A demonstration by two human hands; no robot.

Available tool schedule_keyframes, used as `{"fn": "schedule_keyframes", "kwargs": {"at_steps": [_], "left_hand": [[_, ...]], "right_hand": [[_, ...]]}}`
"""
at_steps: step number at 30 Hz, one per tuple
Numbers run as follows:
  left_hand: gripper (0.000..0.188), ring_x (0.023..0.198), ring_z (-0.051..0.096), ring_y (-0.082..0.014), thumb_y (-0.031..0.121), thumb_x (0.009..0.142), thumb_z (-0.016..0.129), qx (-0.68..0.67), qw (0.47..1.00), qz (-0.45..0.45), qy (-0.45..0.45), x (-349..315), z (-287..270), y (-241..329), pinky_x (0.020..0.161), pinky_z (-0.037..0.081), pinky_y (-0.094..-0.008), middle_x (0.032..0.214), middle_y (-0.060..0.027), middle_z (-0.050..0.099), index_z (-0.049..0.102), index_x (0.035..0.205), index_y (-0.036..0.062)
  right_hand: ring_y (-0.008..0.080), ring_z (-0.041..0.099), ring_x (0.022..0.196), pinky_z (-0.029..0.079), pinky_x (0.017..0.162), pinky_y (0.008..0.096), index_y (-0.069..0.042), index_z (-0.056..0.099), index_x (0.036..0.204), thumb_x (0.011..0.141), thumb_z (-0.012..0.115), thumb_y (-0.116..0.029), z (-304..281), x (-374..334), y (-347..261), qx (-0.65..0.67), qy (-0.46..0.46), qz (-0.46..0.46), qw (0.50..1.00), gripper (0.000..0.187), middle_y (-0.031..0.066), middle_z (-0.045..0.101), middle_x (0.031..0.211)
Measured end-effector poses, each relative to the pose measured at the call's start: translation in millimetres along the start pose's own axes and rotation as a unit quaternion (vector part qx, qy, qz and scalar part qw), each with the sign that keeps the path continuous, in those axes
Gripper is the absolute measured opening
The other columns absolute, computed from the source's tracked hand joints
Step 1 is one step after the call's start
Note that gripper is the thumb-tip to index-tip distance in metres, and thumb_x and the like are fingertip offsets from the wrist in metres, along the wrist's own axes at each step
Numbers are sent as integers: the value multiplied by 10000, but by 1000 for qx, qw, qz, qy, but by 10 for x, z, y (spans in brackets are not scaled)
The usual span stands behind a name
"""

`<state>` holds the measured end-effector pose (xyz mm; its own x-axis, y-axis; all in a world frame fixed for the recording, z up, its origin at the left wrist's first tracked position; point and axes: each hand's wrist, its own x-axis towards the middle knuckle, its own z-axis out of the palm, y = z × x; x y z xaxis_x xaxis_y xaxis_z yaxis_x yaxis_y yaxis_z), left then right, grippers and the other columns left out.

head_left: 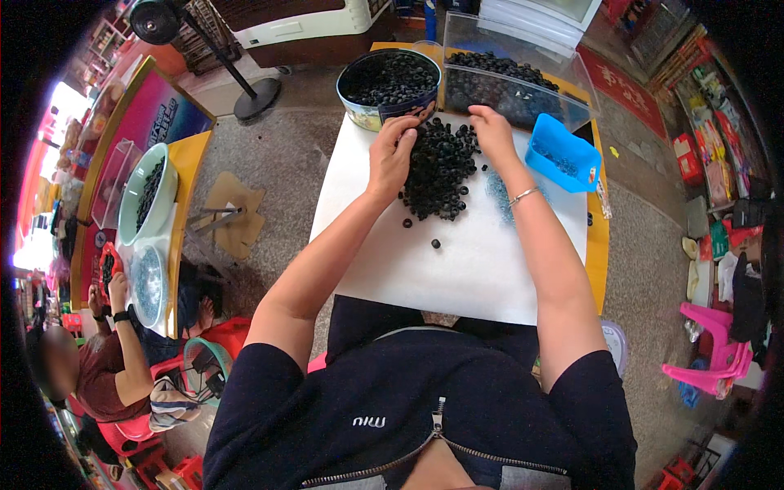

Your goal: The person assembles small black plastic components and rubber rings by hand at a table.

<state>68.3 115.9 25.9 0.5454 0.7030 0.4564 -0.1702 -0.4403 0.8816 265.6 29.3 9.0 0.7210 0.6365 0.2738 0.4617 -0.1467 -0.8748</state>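
Mostly uncovered, a loose heap of small round black pieces point(437, 184) lies on the white-topped desk point(384, 273) between the two hands. The left hand point(392, 157), fingers bent, is just beside the round printed tin point(365, 117); the right hand point(493, 135) curls at the heap's upper right. Whether either grips a piece, I cannot tell. The right forearm partly hides a scatter of pale-blue bits point(496, 196) beneath it.
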Motion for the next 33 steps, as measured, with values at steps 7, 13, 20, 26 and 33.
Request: {"fn": "schedule_keyframes", "kwargs": {"at_steps": [7, 13, 20, 26, 33], "left_hand": [[174, 1040, 577, -186, 83, 929, 552, -5, 998, -38, 52, -92, -185, -87, 927, 424, -287, 1085, -93, 626, 635, 1051, -11], [209, 980, 573, -175, 124, 934, 544, 6, 994, -96, 56, -131, -253, -135, 889, 433, -280, 1057, -91, 623, 629, 1059, -20], [259, 915, 567, -149, 153, 942, 533, 27, 987, -141, 67, -167, -259, -165, 836, 443, -272, 1000, -77, 630, 624, 1110, -23], [255, 812, 541, -103, 154, 943, 533, -16, 984, -154, 82, -216, -248, -190, 746, 444, -243, 910, -45, 630, 636, 1097, -21], [301, 1048, 560, -156, 190, 967, 537, -34, 982, -160, 91, -536, -346, 208, 943, 417, -277, 1141, -87, 617, 600, 1175, -19]], "right_hand": [[328, 586, 1061, 442, 948, 405, -29, 674, 1049, 868, 509, -117, 59, -63, 51, -161, -78, -114, 977, 261, 163, 653, 1090], [301, 622, 1016, 468, 903, 374, -32, 674, 1058, 858, 528, -111, -25, -130, -65, -66, -108, -64, 990, 260, 156, 668, 1075], [264, 651, 952, 483, 848, 342, -33, 666, 1087, 859, 540, -109, -63, -122, -63, 9, -109, -26, 994, 271, 137, 693, 1023], [127, 596, 934, 459, 841, 270, 6, 647, 1113, 896, 526, -94, -195, -177, -216, -15, -78, -32, 996, 268, 64, 682, 994], [141, 627, 899, 474, 806, 270, -9, 666, 1037, 914, 553, -134, -688, -1105, -702, 85, -91, -46, 991, 209, 70, 689, 957]]}}
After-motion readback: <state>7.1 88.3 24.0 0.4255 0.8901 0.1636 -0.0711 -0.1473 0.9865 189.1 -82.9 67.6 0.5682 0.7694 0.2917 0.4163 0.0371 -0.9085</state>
